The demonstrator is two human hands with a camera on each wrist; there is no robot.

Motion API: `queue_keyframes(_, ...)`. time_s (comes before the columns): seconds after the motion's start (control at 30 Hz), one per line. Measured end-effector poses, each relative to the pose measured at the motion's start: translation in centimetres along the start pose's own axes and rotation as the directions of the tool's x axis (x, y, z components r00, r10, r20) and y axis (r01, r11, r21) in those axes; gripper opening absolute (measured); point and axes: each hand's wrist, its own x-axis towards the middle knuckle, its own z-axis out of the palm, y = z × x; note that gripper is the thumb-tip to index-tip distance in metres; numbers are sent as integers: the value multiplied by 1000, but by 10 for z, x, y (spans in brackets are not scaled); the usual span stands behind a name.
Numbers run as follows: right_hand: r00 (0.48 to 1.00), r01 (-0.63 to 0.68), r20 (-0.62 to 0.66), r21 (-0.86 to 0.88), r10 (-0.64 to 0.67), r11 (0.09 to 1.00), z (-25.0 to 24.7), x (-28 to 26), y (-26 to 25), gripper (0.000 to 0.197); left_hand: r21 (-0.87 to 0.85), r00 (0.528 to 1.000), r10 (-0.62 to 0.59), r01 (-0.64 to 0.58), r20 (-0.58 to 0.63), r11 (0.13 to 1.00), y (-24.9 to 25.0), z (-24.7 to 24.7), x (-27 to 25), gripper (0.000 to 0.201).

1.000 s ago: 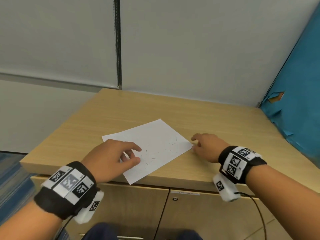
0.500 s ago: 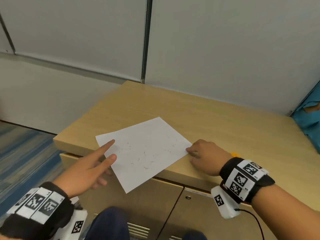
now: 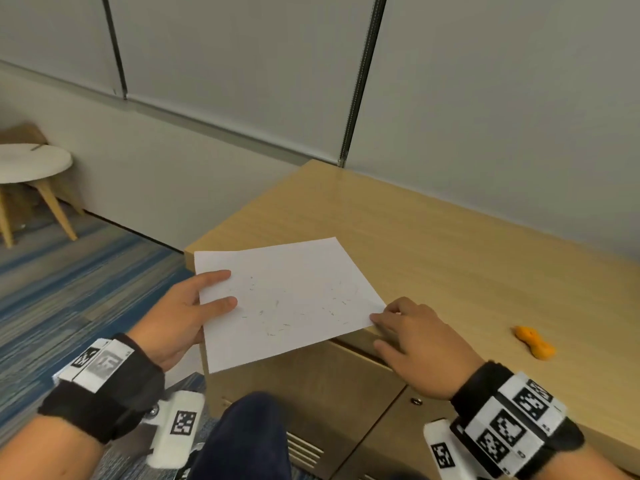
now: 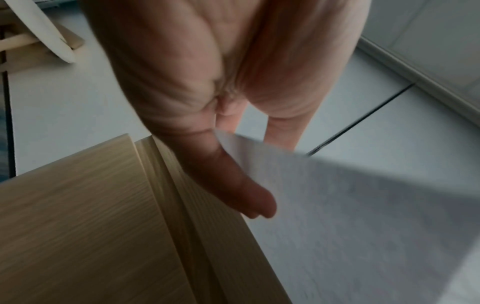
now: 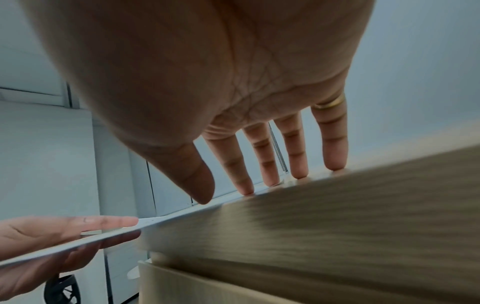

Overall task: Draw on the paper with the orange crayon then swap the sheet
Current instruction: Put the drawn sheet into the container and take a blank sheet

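Sheet-swap stage, judged from the marks already on the paper and the crayon lying idle. White rectangular paper sheet (image 3: 291,299), bearing faint scattered strokes, lies skewed across the front left corner of the light wood-grain cabinet top (image 3: 433,244), with its near and left portions overhanging that corner. Left hand (image 3: 180,317), off the left side of the cabinet top, pinches the overhanging left edge of the sheet: two fingers lie on the upper face, and the left wrist view shows another digit pressed against the underside. Right hand (image 3: 415,341), at the front edge of the cabinet top, is spread and flat, holding nothing, fingertips (image 3: 379,318) resting at the sheet's right corner; the right wrist view shows four straight fingers touching down along the cabinet's edge. Short, lumpy orange crayon (image 3: 535,342) lies free on the cabinet top, well to the right of the right hand and near the front edge. Next move, as a judgement: right fingertips release the corner so the left hand can draw the sheet clear without creasing or tearing; a fresh sheet must then be fetched and laid on the cabinet top. No replacement sheet can be identified in any view. Round white side table on wooden legs (image 3: 33,164) stands far left of the cabinet, against the wall.
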Motion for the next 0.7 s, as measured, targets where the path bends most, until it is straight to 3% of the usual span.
queue_keyframes(0.13,993,62,-103,109,-51,992,10,3,-9,43,-9,999,22,-22,-32,1000,-2,-13,-3,51)
queue_keyframes(0.2,976,92,-217,246,-37,965,12,2,-13,27,-24,998,41,-42,-50,999,-1,-23,-5,51)
queue_keyframes(0.27,956,79,-286,452,60,888,14,-1,-18,7,-51,997,48,-51,-59,997,1,-34,-8,52)
queue_keyframes(0.33,964,11,-193,716,183,698,19,-3,-27,14,-81,999,42,-44,-32,996,2,-48,-13,53)
queue_keyframes(0.37,970,-52,-88,837,228,545,21,-3,-33,21,-78,999,41,-42,-9,996,0,-56,-15,55)
queue_keyframes(0.43,963,-176,113,952,246,250,24,2,-44,35,-60,998,54,-51,42,997,-6,-72,-18,60)
queue_keyframes(0.47,957,-223,187,963,224,151,25,6,-50,39,-46,996,67,-64,65,997,-9,-81,-19,64)
queue_keyframes(0.57,944,-316,322,945,75,-86,28,20,-66,45,3,988,88,-89,128,996,-20,-108,-27,81)
queue_keyframes(0.63,931,-363,364,903,-37,-231,30,29,-78,48,51,983,90,-99,160,994,-25,-122,-38,77)
queue_keyframes(0.7,922,-386,365,869,-126,-310,32,37,-94,45,73,976,104,-120,192,990,-31,-137,-47,74)
